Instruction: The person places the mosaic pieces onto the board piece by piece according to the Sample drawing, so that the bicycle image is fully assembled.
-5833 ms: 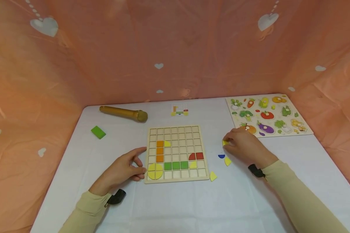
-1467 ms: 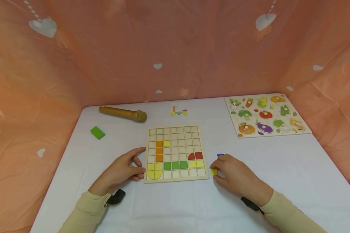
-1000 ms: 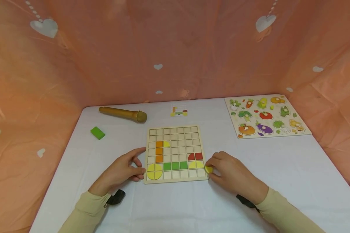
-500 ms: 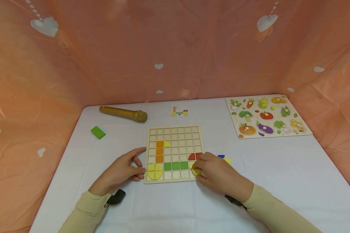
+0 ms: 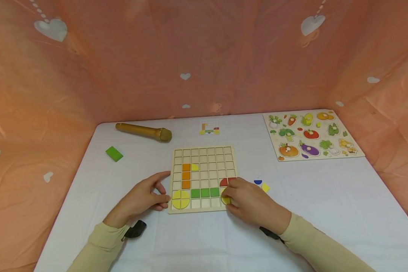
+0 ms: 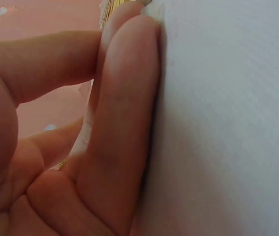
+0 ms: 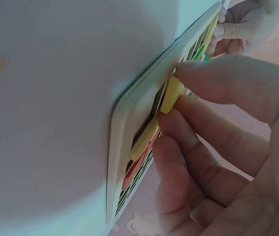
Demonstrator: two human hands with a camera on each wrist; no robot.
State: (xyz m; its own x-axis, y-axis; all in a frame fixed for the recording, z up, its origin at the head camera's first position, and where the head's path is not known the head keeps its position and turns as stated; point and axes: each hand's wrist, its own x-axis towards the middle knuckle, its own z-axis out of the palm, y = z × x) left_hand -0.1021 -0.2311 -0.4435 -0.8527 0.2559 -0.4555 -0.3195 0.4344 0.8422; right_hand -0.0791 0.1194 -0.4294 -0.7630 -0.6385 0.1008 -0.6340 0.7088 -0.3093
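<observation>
In the head view my right hand [image 5: 256, 202] pinches a yellow quarter-circle tile [image 7: 173, 96] between thumb and fingers, low over the lower right cells of the wooden grid board [image 5: 204, 147]. The right wrist view shows the tile tilted, with another yellow tile [image 7: 144, 140] and a red tile [image 7: 137, 164] lying beyond it. The fingertips of my left hand [image 5: 141, 198] touch the board's left edge. Seated on the board are a yellow circle [image 5: 180, 199], orange squares [image 5: 186, 175], a yellow quarter [image 5: 194, 167] and green squares [image 5: 205, 193]. My right hand partly hides the right-hand tiles.
Right of the board lie a blue half-circle tile [image 5: 257, 182] and a yellow tile [image 5: 265, 187]. A pattern card [image 5: 209, 127] is behind the board. A gold microphone [image 5: 144, 132] and green block [image 5: 114, 153] lie left; a vegetable puzzle [image 5: 314, 136] lies back right.
A yellow quarter went onto the board below the red square. My right hand then took another yellow quarter from beside the board and carried it left over the lower cells. My left hand stayed.
</observation>
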